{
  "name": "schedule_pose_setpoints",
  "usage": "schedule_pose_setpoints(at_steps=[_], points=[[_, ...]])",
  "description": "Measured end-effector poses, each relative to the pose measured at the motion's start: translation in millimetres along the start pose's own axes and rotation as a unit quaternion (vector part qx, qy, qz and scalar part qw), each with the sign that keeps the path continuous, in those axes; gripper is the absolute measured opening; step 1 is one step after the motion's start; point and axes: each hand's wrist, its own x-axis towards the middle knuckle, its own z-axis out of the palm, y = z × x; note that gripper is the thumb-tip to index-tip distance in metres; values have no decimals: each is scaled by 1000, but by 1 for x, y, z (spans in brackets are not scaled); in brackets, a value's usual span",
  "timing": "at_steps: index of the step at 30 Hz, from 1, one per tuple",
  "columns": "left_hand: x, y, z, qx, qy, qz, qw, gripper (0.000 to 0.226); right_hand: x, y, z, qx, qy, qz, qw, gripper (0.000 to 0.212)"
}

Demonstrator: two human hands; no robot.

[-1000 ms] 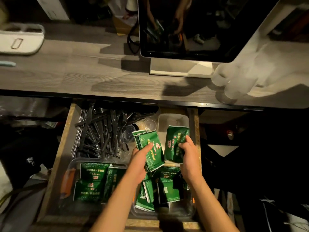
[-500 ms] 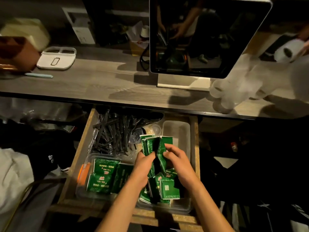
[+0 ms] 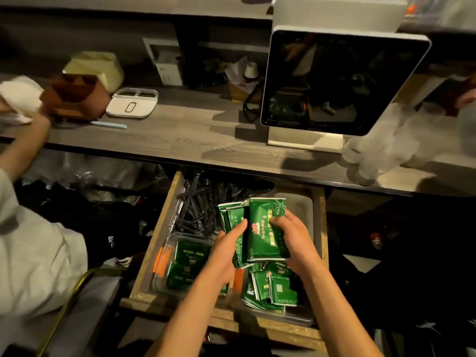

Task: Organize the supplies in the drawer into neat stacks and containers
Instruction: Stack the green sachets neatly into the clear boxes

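Head view: both my hands, left hand and right hand, grip the green packets over the drawer; I should square their edges before stacking.

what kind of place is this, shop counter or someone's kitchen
Most likely a service counter in a cafe or small restaurant, not a home kitchen. A point-of-sale style screen stands on the counter, and the open drawer below holds bulk black disposable cutlery and many identical green packets.
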Motion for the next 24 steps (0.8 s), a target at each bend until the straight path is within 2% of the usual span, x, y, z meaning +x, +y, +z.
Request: schedule_pose_setpoints(at_steps=[3, 5, 6, 8, 10, 12, 13, 14, 15, 16, 19, 20, 22, 24], points=[[-10, 9, -20, -49, -37, -11, 998, 102, -7, 2, 27, -18, -4, -21, 1000, 16], [-19, 17, -34, -45, -65, 2, 997, 88, -10, 9, 43, -104, 38, -83, 990, 9], [-22, 20, -40, -39, -77, 14, 996, 89, -11, 13, 50, -159, 65, -117, 978, 6], [-28, 27, -54, -31, -79, 21, 996, 117, -11, 20, 61, -247, 100, -162, 950, 2], [-24, 29, -68, 23, -52, 32, 998, 133, -12, 26, 74, -277, 113, -171, 939, 8], [-24, 32, -78, 53, -49, 38, 997, 128, -13, 27, 88, -296, 117, -166, 934, 21], [-28, 37, -80, 52, -51, 37, 997, 125, -12, 28, 93, -292, 125, -146, 937, 33], [-27, 39, -85, 40, -53, 37, 997, 123, -14, 27, 99, -263, 135, -124, 947, 44], [-27, 43, -88, 26, -47, 42, 998, 122, -13, 29, 103, -217, 141, -105, 960, 46], [-29, 46, -90, 15, -45, 51, 998, 124, -15, 28, 106, -179, 145, -100, 968, 42], [-35, 58, -97, -11, -55, 69, 996, 143, -20, 25, 113, -168, 167, -138, 962, 17], [-39, 62, -100, -12, -63, 70, 995, 132, -22, 23, 114, -160, 168, -147, 961, 11], [-41, 66, -107, -7, -90, 59, 994, 87, -26, 19, 118, -139, 152, -158, 966, 9], [-40, 69, -115, -14, -129, 44, 991, 69, -27, 20, 128, -161, 126, -152, 967, 13]])
